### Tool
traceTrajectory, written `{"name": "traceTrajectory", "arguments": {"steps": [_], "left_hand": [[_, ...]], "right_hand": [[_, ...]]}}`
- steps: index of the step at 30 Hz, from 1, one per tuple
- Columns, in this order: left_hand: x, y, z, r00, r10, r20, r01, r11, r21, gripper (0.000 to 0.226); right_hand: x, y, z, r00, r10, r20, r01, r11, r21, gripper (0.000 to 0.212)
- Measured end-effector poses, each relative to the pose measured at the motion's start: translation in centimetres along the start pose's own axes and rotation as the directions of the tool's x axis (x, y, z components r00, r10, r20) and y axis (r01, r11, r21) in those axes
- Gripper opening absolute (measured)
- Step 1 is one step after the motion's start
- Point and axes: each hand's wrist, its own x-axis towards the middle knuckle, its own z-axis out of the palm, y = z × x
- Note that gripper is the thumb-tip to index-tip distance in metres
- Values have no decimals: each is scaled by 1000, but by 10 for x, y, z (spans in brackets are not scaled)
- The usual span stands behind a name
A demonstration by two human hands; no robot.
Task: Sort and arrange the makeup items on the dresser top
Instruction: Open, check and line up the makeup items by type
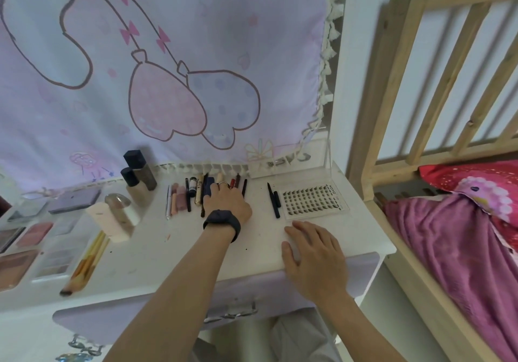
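At the bottom of the frame a lavender drawer front [134, 317] sits under the white dresser top [173, 249]. The right hand [314, 258] lies flat on the top, lower right of centre, with its fingers straight and spread, holding nothing. Left of it, near the lower left, a bundle of yellow-handled brushes [87, 260] lies diagonally beside open palettes [33, 235] at the left edge.

Further in, the left hand [227, 204], with a dark wristband, reaches into the row of pencils and tubes [182, 196] at mid-frame, beside a navy tube [208, 188]. Its fingers lie over the row, and whether they grip anything cannot be told.

Right of this hand, two black pens [273, 200] lie just beside a clear lash tray [315, 200] whose lid stands open. Two dark-capped bottles [140, 176] stand left of the row. Behind all hangs a pink cartoon tapestry [168, 67]. A wooden bed frame [420, 81] fills the right.
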Motion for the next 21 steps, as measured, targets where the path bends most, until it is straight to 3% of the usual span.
{"name": "traceTrajectory", "arguments": {"steps": [5,9,12,14,18,21], "left_hand": [[-12,-14,-1,999,-54,-5,52,981,-189,39],[-41,-43,6,994,-104,-42,79,913,-399,23],[-69,-69,16,990,-110,-90,16,717,-697,11],[-83,-84,22,986,-102,-132,-48,588,-808,5],[-95,-104,30,980,-107,-166,-96,472,-876,9],[-96,-109,30,983,-83,-166,-114,439,-891,9]], "right_hand": [[0,0,-1,1000,-4,-9,4,1000,9,40],[1,-1,-5,1000,4,-9,-4,1000,27,43],[2,-4,-10,1000,19,23,-20,998,51,44],[5,-8,-15,995,77,58,-85,986,142,37],[17,-35,-27,943,229,241,-323,802,502,11],[36,-60,-28,881,232,412,-460,619,636,28]]}}
